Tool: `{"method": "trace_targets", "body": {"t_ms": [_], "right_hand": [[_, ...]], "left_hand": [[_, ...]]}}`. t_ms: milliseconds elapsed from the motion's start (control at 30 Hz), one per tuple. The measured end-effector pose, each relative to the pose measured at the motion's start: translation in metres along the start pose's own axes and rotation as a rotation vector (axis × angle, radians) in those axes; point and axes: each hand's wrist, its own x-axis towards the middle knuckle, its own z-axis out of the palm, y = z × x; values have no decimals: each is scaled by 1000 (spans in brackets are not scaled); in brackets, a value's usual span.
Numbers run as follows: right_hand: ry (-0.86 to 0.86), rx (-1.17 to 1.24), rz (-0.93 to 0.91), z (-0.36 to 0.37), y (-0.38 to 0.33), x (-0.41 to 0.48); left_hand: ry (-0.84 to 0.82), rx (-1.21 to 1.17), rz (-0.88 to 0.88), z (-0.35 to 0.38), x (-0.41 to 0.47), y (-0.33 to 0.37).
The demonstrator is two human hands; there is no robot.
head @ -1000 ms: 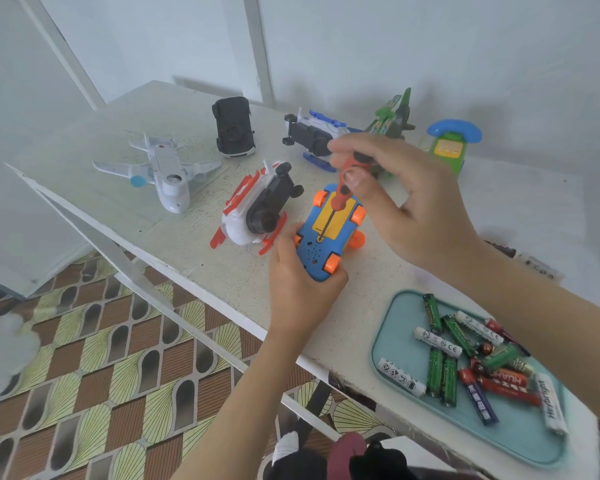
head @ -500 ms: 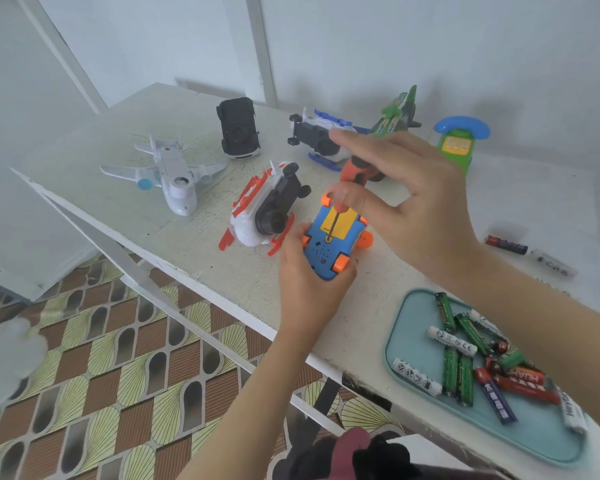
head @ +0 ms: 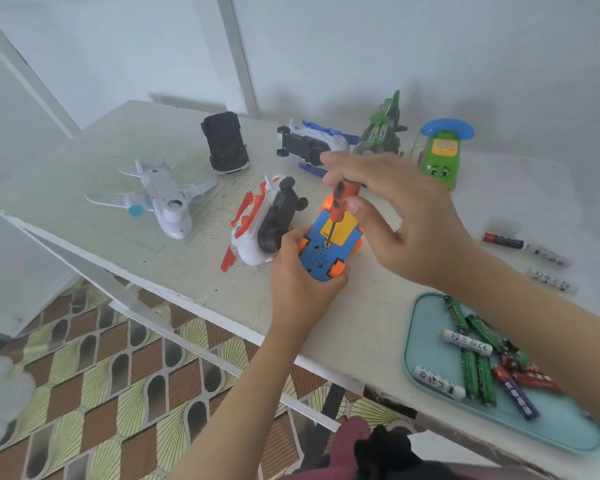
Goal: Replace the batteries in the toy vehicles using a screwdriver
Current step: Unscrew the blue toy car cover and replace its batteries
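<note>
A blue toy car [head: 321, 252] with orange wheels and a yellow battery cover lies upside down on the white table [head: 174, 265]. My left hand [head: 300, 284] grips its near end. My right hand [head: 402, 216] pinches the orange handle of a small screwdriver [head: 338, 202], which stands nearly upright with its tip at the near edge of the yellow cover. A teal tray [head: 426, 348] at the right front holds several green, white and red batteries.
Other toys lie upturned on the table: a white plane [head: 160, 195], a black car [head: 226, 147], a red-and-white vehicle [head: 264, 223] touching the blue car, a blue-and-white one [head: 312, 143], a green plane [head: 381, 129], a green toy phone [head: 442, 154]. Three loose batteries [head: 534, 258] lie at right.
The screwdriver has come upright and its tip now sits on the yellow cover. My right hand shifted its grip higher on the handle. My left hand keeps holding the car.
</note>
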Motion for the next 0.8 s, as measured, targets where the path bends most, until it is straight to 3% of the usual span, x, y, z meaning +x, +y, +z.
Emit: {"method": "trace_targets", "body": {"t_ms": [300,633,800], "right_hand": [[253,-39,128,10,-11,3],[128,61,228,10,-12,7],[177,-63,136,18,-12,12]], "left_hand": [[1,6,-4,-4,4,-4],[32,3,39,-5,6,-8],[22,1,67,-5,6,-9]]}}
